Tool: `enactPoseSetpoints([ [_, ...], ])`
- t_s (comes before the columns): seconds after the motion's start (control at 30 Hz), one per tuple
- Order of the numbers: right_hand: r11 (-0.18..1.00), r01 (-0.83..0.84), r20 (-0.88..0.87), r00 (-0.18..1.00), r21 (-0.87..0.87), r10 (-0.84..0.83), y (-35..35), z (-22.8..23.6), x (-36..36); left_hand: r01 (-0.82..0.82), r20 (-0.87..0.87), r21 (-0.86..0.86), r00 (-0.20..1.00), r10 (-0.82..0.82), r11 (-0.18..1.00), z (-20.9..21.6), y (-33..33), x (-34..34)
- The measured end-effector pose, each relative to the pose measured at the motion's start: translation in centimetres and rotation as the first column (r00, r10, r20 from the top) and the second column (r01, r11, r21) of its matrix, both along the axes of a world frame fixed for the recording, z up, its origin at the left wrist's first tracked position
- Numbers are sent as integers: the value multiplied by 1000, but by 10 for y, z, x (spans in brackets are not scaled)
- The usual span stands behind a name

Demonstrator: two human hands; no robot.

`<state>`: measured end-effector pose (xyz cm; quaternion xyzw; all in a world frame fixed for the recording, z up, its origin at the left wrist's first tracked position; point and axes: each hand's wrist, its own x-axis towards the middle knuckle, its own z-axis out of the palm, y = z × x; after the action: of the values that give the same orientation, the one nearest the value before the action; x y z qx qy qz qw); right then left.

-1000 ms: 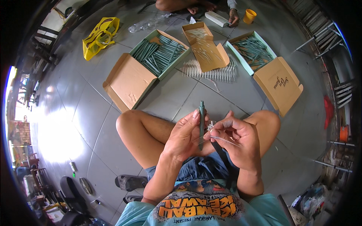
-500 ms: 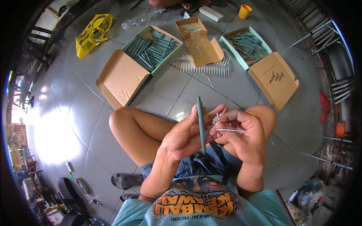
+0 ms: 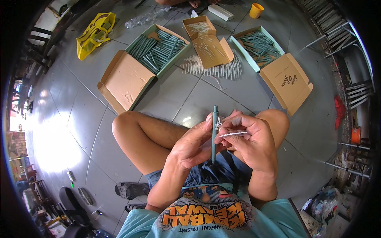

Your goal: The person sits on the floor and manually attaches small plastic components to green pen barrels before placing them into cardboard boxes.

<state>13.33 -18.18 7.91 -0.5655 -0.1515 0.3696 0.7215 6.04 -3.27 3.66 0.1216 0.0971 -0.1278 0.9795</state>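
A grey-green pen [image 3: 214,147] stands nearly upright in my left hand [image 3: 185,150], whose thumb and fingers are closed around it in front of my lap. Against the pen's far side, my right hand [image 3: 256,139] pinches a narrow, clear strip with a whitish edge [image 3: 240,133]. Its fingertips touch or nearly touch the pen's barrel. A cluster of tiny whitish pieces [image 3: 218,124] shows beside the pen between the two hands. Part of my left fingers is hidden behind the right hand.
Open boxes of green pens lie at the left [image 3: 160,71] and right [image 3: 283,59]. Between them, a cardboard box [image 3: 218,53] with thin clear pieces rests over a row of white sticks [image 3: 224,72]. A yellow bag [image 3: 95,37] and yellow cup [image 3: 256,11] stand farther off.
My right hand has moved slightly left, bringing the strip up against the pen. The pen has become more upright and shifted a little to the right at its top.
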Motion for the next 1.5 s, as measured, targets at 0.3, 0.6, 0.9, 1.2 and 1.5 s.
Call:
enactPoseSetpoints([
  [0.3,1000,19,-17,1000,-8,-19,3,-1,-3,4,-35,-18,999,-5,1000,-2,0,-3],
  [0.6,999,29,-3,1000,-17,-29,2,-5,-4,24,-5,-13,1000,-24,1000,-4,-1,-4],
  [0.9,998,33,-26,999,-46,-34,3,-4,-3,75,-62,-87,995,-80,993,-14,-2,-2],
  [1.2,998,24,-13,1000,-62,-25,3,-5,-4,75,-70,-64,994,-79,995,-14,-1,-4],
  [1.5,999,30,-9,999,-40,-31,3,-6,-4,47,-84,-77,995,-53,996,-11,-3,-3],
])
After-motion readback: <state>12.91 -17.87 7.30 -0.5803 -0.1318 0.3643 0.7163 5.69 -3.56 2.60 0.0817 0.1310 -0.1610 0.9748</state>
